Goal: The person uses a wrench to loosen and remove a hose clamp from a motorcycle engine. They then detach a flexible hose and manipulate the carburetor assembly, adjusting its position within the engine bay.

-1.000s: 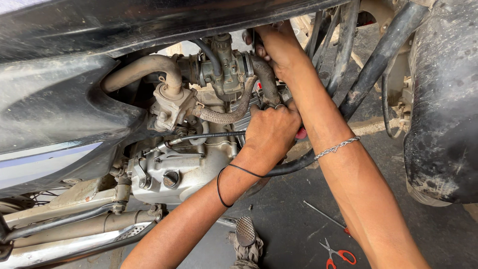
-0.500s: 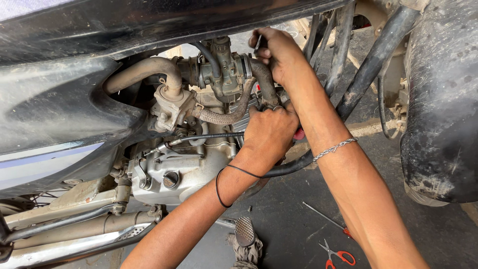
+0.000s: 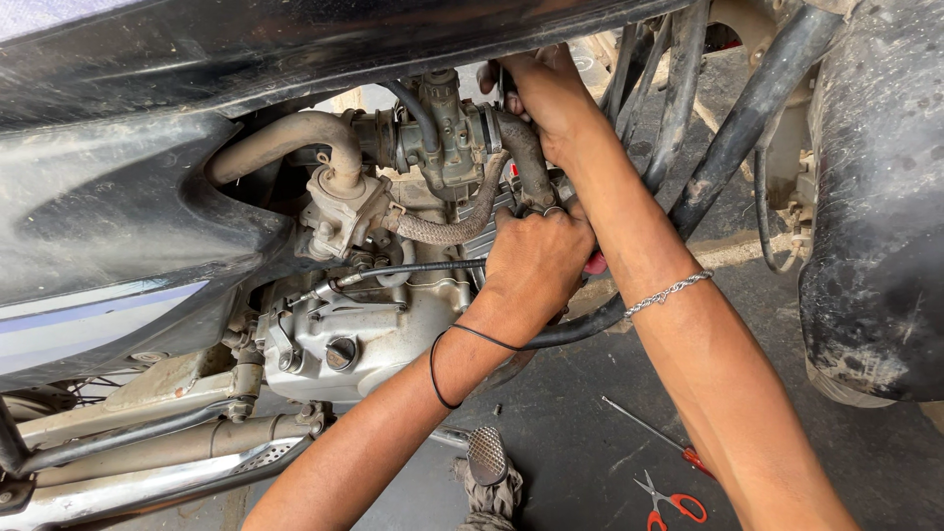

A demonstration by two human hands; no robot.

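Under the motorcycle's side panel, the left hand (image 3: 536, 261) is closed around a red-handled tool (image 3: 594, 264) below the carburetor (image 3: 447, 138), while the right hand (image 3: 546, 88) grips the black rubber hose (image 3: 521, 147) beside it.

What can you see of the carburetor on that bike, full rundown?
The carburetor is a grimy grey cast-metal body, mounted upright high in the engine bay under the black body panel. A black cable or hose enters near its top. On its right a black rubber intake hose joins it with a metal clamp; on its left it meets the intake pipe. A braided hose curves beneath it. The right hand reaches behind that joint; the left hand grips lower, by the rubber hose's bottom end.
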